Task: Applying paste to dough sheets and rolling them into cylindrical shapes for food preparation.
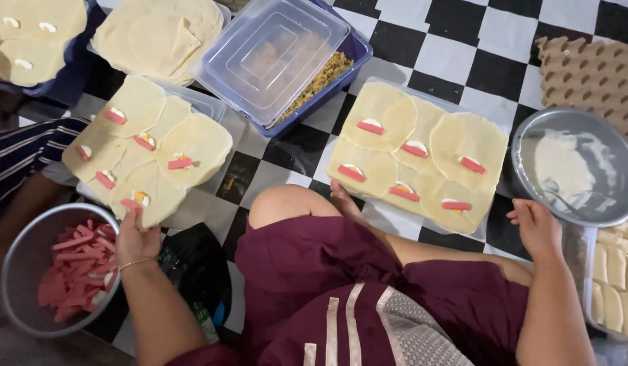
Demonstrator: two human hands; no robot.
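Maroon shorts with pale stripes [341, 298] are filling the bottom of my view, one bare knee [287, 203] poking up over the black-and-white checkered floor [463, 54]. I'm seeing my left hand [136, 238] pinching the near edge of a round pale wrapper sheet [151, 193], fingers curled onto it, a thin bracelet at the wrist. That sheet is carrying a pink sausage strip and a bit of egg, and it is lying on the left tray of wrappers [148, 146], each round topped the same way. My right hand [536, 227] is hanging loose and unclenched, holding nothing, just beside the rim of a metal bowl of white paste [577, 166] with a spoon in it. Between my hands a second tray of topped wrappers [419, 156] is sitting flat on the floor. A metal bowl of pink sausage strips [60, 271] is standing just below my left hand. Finished rolls in a clear box [615, 274] are showing at the right edge. A lidded plastic tub with brownish filling [287, 57] is sitting farther back, plain wrappers [158, 34] beside it. Someone else's striped sleeve [23, 152] is showing at left.
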